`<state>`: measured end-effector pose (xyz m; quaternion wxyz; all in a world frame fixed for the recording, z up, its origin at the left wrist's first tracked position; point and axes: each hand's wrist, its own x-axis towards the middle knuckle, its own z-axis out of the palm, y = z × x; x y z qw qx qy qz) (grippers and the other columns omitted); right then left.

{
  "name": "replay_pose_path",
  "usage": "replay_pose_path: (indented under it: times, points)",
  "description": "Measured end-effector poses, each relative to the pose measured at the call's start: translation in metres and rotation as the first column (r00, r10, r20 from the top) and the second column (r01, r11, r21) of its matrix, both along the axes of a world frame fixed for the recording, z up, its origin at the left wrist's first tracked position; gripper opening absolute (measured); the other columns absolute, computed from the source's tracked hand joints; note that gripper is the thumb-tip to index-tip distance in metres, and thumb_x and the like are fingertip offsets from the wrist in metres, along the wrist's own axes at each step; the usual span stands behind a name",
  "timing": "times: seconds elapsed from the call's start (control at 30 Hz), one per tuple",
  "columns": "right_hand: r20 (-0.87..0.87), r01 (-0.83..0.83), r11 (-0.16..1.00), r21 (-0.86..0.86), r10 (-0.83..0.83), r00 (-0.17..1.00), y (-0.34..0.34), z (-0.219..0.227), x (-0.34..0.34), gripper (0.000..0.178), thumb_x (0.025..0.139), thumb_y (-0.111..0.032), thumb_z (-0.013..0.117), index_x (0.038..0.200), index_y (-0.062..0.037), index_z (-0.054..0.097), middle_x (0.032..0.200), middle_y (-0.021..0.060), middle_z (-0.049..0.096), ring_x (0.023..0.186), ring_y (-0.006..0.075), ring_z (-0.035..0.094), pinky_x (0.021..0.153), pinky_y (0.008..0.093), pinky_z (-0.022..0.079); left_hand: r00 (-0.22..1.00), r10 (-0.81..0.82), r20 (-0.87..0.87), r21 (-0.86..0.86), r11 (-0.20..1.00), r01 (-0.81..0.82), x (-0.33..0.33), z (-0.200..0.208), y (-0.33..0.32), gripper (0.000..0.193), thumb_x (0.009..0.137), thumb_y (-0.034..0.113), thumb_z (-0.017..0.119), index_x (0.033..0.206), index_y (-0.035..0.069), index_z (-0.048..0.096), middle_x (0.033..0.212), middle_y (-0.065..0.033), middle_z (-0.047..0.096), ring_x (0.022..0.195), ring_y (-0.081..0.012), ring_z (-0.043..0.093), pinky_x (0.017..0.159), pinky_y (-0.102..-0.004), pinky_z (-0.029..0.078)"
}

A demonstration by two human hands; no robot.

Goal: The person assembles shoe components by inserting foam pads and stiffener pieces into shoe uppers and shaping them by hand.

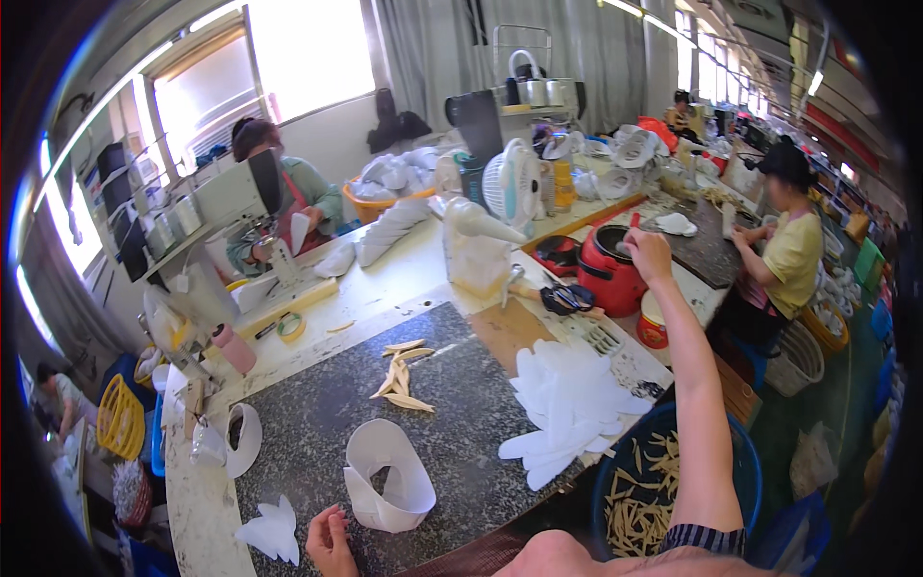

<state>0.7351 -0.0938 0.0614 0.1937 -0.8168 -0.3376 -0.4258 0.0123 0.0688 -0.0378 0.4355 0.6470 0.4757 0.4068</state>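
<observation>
My right hand is stretched out over the red pot, fingers closed around a thin handle with a reddish end. What is at the handle's lower end is hidden by the hand and the pot. My left hand hangs at the near edge of the dark speckled board, loosely bent and holding nothing I can see. Just beyond it stands a white piece bent into a ring, like a shoe upper. Several pale tan strips lie farther up the board.
Flat white cut pieces are heaped at the board's right, with others at front left. A blue tub of tan strips stands below. A fan, tape roll and pink bottle are around. Co-workers sit nearby.
</observation>
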Motion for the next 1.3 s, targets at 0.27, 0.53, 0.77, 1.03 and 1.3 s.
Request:
replay_pose_path:
  times: [0.27, 0.53, 0.77, 1.03, 1.3]
  points:
    - [-0.546, -0.097, 0.985, -0.141, 0.004, 0.838, 0.010, -0.021, 0.078, 0.014, 0.069, -0.015, 0.088, 0.081, -0.0115, 0.082, 0.080, 0.0107, 0.077, 0.076, 0.0236, 0.075, 0.075, 0.0362, 0.059, 0.986, -0.141, -0.091, 0.093, 0.984, 0.149, 0.006, -0.010, 0.014, 0.028, 0.102, 0.024, 0.069, 0.118, 0.002, 0.072, 0.094, -0.0016, 0.068, 0.082, -0.0102, 0.059, 0.073, -0.0277, 0.050]
    - [-0.480, -0.166, 0.978, -0.126, 0.086, 0.873, 0.003, -0.024, 0.101, 0.016, 0.066, -0.013, 0.089, 0.074, -0.0056, 0.077, 0.070, 0.0108, 0.073, 0.063, 0.0219, 0.071, 0.064, 0.0360, 0.056, 0.935, -0.284, -0.213, -0.052, 0.959, 0.280, 0.024, 0.021, 0.011, 0.040, 0.111, 0.030, 0.046, 0.111, -0.004, 0.069, 0.099, -0.0121, 0.066, 0.099, -0.0235, 0.060, 0.090, -0.0337, 0.045]
    - [-0.592, -0.255, 0.951, -0.176, 0.105, 0.799, 0.013, -0.020, 0.119, 0.009, 0.072, -0.007, 0.080, 0.081, -0.0043, 0.079, 0.073, 0.0122, 0.074, 0.067, 0.0221, 0.072, 0.065, 0.0357, 0.056, 0.935, -0.354, 0.020, -0.450, 0.832, 0.325, 0.034, 0.036, 0.030, 0.059, 0.109, 0.049, 0.047, 0.107, -0.004, 0.072, 0.100, -0.0043, 0.072, 0.094, -0.0113, 0.061, 0.087, -0.0292, 0.047]
    - [-0.607, -0.276, 0.936, -0.221, 0.089, 0.790, 0.009, -0.025, 0.126, 0.011, 0.071, -0.006, 0.082, 0.082, -0.0048, 0.080, 0.074, 0.0134, 0.074, 0.068, 0.0233, 0.072, 0.066, 0.0366, 0.056, 0.768, -0.586, 0.259, -0.485, 0.608, 0.628, 0.031, 0.054, 0.037, 0.032, 0.088, 0.017, 0.084, 0.112, -0.002, 0.075, 0.106, -0.0054, 0.076, 0.096, -0.0109, 0.069, 0.089, -0.0297, 0.054]
    - [-0.620, -0.266, 0.943, -0.200, 0.089, 0.780, 0.009, -0.029, 0.120, 0.013, 0.069, -0.003, 0.083, 0.082, -0.0038, 0.079, 0.075, 0.0147, 0.075, 0.070, 0.0244, 0.073, 0.068, 0.0365, 0.056, 0.763, -0.620, -0.182, -0.242, 0.780, 0.577, 0.030, 0.077, 0.021, 0.036, 0.079, 0.011, 0.088, 0.109, -0.003, 0.073, 0.097, -0.0110, 0.077, 0.090, -0.0139, 0.071, 0.082, -0.0324, 0.056]
